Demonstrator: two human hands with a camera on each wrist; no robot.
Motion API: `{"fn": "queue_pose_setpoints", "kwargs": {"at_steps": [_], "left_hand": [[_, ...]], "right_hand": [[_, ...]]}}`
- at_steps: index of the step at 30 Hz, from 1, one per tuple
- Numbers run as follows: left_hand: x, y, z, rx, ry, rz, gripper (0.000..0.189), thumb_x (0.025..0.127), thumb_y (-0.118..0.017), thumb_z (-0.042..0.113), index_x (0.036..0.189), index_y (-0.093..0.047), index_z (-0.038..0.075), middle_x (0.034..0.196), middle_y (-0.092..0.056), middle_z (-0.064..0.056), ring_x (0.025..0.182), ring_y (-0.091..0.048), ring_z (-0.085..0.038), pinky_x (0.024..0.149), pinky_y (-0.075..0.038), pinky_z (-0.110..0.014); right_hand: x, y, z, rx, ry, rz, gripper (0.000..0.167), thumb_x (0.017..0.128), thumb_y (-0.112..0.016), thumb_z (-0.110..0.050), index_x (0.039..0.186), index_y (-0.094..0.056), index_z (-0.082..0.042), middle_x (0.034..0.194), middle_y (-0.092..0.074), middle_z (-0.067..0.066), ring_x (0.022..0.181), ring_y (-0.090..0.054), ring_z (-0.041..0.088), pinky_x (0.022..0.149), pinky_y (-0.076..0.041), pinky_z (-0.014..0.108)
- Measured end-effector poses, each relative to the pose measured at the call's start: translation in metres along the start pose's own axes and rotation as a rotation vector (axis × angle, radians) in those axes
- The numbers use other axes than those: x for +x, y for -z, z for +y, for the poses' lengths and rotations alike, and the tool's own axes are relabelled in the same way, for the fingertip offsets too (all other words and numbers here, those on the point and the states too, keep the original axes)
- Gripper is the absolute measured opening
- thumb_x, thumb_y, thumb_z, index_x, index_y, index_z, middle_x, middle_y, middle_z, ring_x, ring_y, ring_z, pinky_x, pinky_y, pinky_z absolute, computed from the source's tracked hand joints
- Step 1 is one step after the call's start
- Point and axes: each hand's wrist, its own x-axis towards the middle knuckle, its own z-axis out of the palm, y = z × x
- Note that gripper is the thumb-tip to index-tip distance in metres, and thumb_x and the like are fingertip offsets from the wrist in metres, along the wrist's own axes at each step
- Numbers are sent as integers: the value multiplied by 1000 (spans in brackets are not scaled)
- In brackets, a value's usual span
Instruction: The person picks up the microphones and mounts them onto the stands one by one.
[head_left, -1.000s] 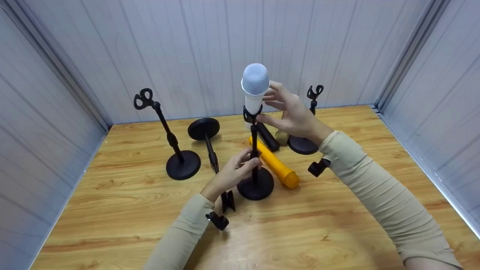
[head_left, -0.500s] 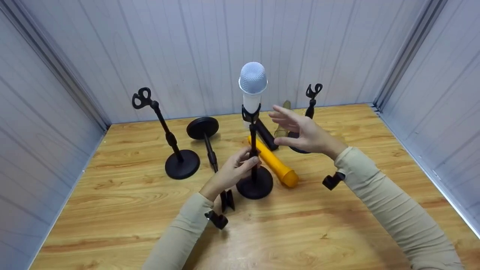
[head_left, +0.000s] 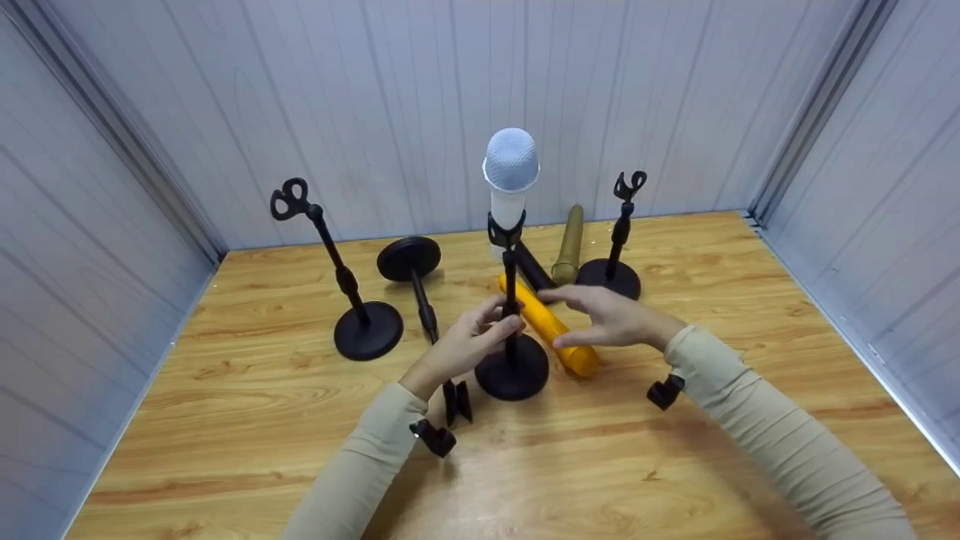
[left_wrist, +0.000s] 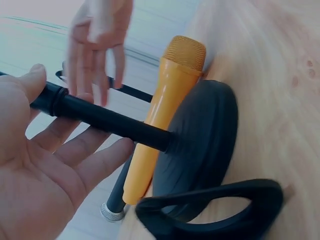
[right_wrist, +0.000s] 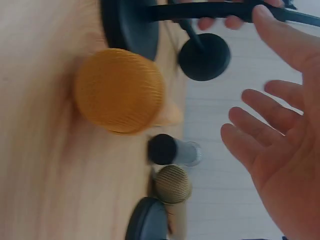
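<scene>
A white microphone [head_left: 511,161] sits upright in the clip of a black desk stand [head_left: 511,375] in the middle of the table. My left hand [head_left: 461,349] holds this stand's pole, with the thumb in front and the fingers behind it. Just right of the stand lies a yellow microphone [head_left: 545,322], its orange head towards me. Over that microphone hovers my right hand [head_left: 619,319], fingers spread and holding nothing. In the right wrist view the right palm [right_wrist: 295,175] is bare, with the orange head [right_wrist: 120,92] apart from it.
One black stand [head_left: 367,330] stands upright at the left, another [head_left: 615,274] at the back right. A third stand [head_left: 409,259] lies on its side left of centre. Behind the yellow microphone lie a black microphone [head_left: 532,270] and an olive-gold one [head_left: 570,244]. Panel walls enclose the table.
My right hand has let go of the white microphone, drawn back to the right, then come down over the yellow microphone. The left hand has stayed on the pole.
</scene>
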Motion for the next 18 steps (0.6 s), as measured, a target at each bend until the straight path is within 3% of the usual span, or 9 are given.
{"fn": "queue_pose_setpoints", "kwargs": {"at_steps": [4,6,11,14,18], "left_hand": [[2,5,8,198,-82,19,35,106,-57,30,136,-57,12,126,-62,-11,116,-63,-27,97,-53,-43],[2,6,13,254,-132,44,33,105,-59,28,133,-60,11,125,-63,-9,112,-64,-25,94,-54,-42],[3,6,24,192,-230,93,36,104,-62,21,137,-58,8,130,-63,-7,118,-62,-23,98,-53,-41],[5,5,28,164,-274,105,39,103,-62,14,140,-55,5,130,-64,-10,120,-61,-26,99,-52,-43],[7,3,28,175,-307,100,38,102,-61,5,139,-54,2,126,-66,-15,115,-64,-31,96,-53,-48]], "right_hand": [[2,-14,-3,-106,17,-92,74,95,-74,-38,149,-45,3,151,-47,18,139,-45,34,114,-36,51],[5,-21,-5,-98,16,-128,71,95,-73,-35,148,-47,3,150,-49,18,137,-47,32,112,-38,51],[13,-40,-8,-33,20,-153,58,95,-75,-27,143,-54,-1,137,-61,12,117,-60,29,101,-48,47],[16,-49,-9,-39,-18,-162,62,93,-76,-30,143,-53,-1,129,-64,12,104,-62,30,93,-51,43],[16,-58,-11,-109,-129,-203,83,90,-78,-42,151,-43,2,145,-53,18,120,-60,29,104,-47,42]]}}
